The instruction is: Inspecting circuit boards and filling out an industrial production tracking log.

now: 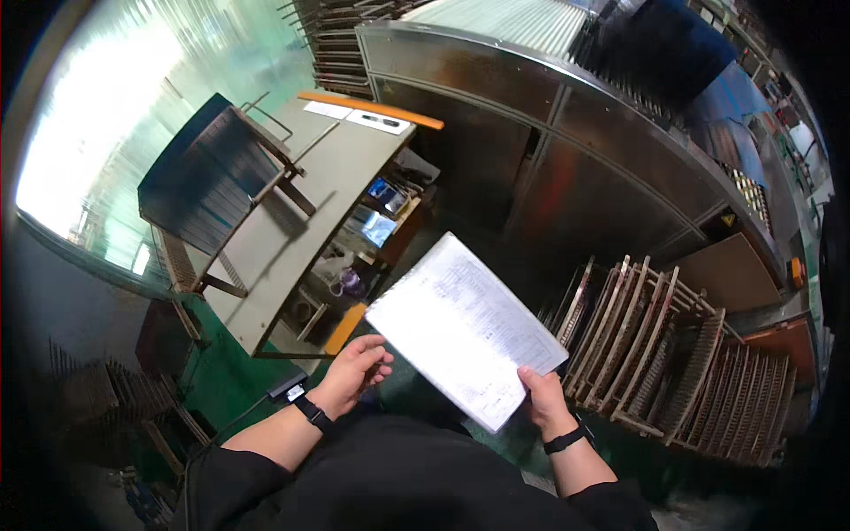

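— While the right hand pinches the printed sheet at its lower corner, where is the left hand?
— Loosely curled and holding nothing, just beside the paper's left edge (desk beyond, wooden racks at right).

Print on the white sheet is too blurred to read

White printed sheet, centre
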The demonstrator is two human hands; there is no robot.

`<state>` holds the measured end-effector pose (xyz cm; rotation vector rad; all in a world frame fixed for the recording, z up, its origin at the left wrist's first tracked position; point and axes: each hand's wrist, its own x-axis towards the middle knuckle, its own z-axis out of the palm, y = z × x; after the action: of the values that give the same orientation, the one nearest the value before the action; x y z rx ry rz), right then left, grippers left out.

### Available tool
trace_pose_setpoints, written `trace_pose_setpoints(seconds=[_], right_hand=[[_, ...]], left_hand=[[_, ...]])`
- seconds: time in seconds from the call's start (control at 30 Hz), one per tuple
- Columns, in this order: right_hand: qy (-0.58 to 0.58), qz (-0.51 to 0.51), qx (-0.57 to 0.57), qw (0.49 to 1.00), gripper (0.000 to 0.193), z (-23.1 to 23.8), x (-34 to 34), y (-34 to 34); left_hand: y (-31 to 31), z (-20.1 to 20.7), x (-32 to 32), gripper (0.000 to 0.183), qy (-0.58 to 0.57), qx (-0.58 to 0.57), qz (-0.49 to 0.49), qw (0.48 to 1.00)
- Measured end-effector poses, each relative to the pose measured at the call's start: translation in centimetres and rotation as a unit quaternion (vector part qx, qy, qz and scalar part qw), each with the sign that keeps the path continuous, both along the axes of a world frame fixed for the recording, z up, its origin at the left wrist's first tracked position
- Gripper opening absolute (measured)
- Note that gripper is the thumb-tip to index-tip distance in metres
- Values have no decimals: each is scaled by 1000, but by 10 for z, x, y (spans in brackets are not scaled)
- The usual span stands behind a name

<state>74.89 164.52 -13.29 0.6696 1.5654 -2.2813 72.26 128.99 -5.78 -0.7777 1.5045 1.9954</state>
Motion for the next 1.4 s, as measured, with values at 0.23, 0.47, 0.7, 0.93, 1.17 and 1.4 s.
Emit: trace_pose_setpoints(seconds=[0.23, 0.47, 0.7, 0.93, 1.17, 1.4], right_hand=[[-24, -63, -28, 997, 46, -51, 22, 22], [-23, -36, -13, 999, 46, -39, 13, -6], [-16, -42, 18, 999, 46, -35, -6, -39], [-18, -109, 60, 992, 48, -29, -33, -90], [-9, -150, -10, 989, 49, -36, -89, -138], [-19, -69, -52, 996, 46, -76, -182, -192]], left_hand=[[-8, -5, 28, 32, -20, -4, -69, 997], [-29, -8, 32, 29, -24, -27, -45, 998], [-80, -26, 34, 30, -15, -12, -68, 998], [-156, -39, -5, 32, -3, -3, -115, 993], [-240, -26, -38, 33, 52, -44, -72, 995], [-260, -48, -37, 26, -39, -46, -55, 997]])
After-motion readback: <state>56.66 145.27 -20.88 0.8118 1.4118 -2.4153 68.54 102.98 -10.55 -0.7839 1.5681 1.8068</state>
